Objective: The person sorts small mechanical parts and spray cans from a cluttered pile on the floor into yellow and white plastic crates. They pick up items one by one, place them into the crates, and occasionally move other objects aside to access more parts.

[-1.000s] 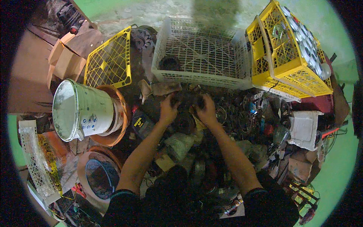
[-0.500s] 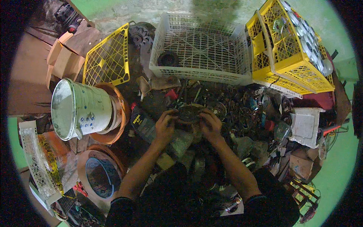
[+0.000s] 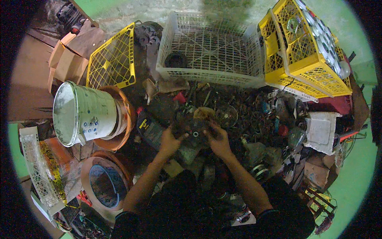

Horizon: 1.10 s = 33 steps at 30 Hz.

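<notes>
Between my two hands is a dark, round, grimy machine part [image 3: 193, 140] with a small bright metal ring at its middle. My left hand [image 3: 170, 142] grips its left edge, thumb laid across toward the centre. On the opposite edge, my right hand [image 3: 218, 141] is closed round it with bent fingers. Dim light hides the part's exact outline and kind. Just beyond it lies a brownish round piece [image 3: 204, 113]. A black plastic bottle [image 3: 149, 128] lies beside my left hand.
Dark loose metal parts [image 3: 250, 115] cover the floor ahead and to the right. A white crate [image 3: 211, 75] stands at the back, a yellow crate [image 3: 306, 75] at far right. On the left are a pale bucket [image 3: 93, 115] and an orange tub [image 3: 121, 159].
The round part has been tilted and brought slightly nearer to me, so its face with the bright central ring now shows. Both hands have shifted lower with it.
</notes>
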{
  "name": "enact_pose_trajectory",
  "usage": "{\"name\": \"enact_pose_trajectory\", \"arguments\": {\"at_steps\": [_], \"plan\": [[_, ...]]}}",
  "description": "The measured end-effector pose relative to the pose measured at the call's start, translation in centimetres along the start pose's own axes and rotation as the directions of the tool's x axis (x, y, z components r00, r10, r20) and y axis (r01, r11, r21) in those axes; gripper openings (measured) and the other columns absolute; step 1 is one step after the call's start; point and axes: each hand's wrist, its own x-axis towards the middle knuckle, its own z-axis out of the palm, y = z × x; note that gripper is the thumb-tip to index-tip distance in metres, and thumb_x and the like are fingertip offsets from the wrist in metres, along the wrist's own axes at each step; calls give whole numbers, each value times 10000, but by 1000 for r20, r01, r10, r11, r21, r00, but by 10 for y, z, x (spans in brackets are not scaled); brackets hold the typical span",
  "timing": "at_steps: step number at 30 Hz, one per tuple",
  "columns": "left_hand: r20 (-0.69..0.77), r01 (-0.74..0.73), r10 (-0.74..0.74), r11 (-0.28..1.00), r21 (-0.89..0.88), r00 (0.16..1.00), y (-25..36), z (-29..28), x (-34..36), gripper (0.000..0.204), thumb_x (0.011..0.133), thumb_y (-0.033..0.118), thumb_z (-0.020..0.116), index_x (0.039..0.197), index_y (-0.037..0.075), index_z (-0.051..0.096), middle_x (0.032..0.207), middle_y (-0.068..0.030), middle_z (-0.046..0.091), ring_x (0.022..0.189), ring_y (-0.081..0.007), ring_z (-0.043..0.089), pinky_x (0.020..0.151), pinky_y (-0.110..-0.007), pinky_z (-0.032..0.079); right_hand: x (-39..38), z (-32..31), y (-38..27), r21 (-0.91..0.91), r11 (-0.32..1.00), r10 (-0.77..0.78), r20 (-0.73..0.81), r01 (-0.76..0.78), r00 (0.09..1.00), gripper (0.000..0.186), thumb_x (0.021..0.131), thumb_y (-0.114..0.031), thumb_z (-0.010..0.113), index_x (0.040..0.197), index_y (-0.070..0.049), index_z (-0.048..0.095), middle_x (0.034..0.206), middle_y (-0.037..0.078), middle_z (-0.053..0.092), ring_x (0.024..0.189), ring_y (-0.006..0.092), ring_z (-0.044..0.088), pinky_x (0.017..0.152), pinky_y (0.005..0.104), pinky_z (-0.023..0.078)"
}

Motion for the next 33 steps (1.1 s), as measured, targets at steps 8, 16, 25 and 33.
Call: {"name": "enact_pose_trajectory", "arguments": {"at_steps": [8, 16, 25, 33], "plan": [[78, -93, 78, 972, 215, 994, 18, 9, 10, 524, 748, 134, 771, 1203, -21, 564, 1088, -167, 667, 999, -267, 650, 908, -374, 498, 9, -62, -47, -185, 976, 60, -269, -112, 961, 372, 806, -65, 706, 1159, 11, 615, 1144, 141, 638, 1069, 210, 595, 934, 352, 462], [47, -231, 317, 572, 787, 947, -11, 46, -3, 838, 704, 136, 762, 1407, 9, 325, 1115, -215, 629, 946, -404, 640, 844, -462, 518, -34, -122, -10, -480, 876, -231, -328, 49, 916, 332, 794, -49, 692, 1118, -12, 627, 1065, 141, 656, 985, 246, 636, 884, 340, 482], [149, -152, 47, 512, 846, 988, -84, -54, -44, 572, 678, 154, 713, 1215, 26, 562, 924, -223, 657, 865, -429, 642, 759, -497, 525, -103, -113, -25, -470, 864, -314, -217, 183, 924, 322, 767, -53, 717, 1081, -33, 645, 1064, 145, 663, 988, 268, 638, 891, 356, 488], [245, -339, 242, 530, 777, 939, -18, -7, -1, 512, 739, 336, 724, 1117, 9, 611, 1031, -230, 641, 940, -383, 624, 780, -486, 516, -137, -162, -127, -589, 779, -368, -153, 214, 917, 361, 775, -94, 717, 1125, -67, 635, 1144, 173, 625, 1071, 336, 600, 910, 401, 483]]}}
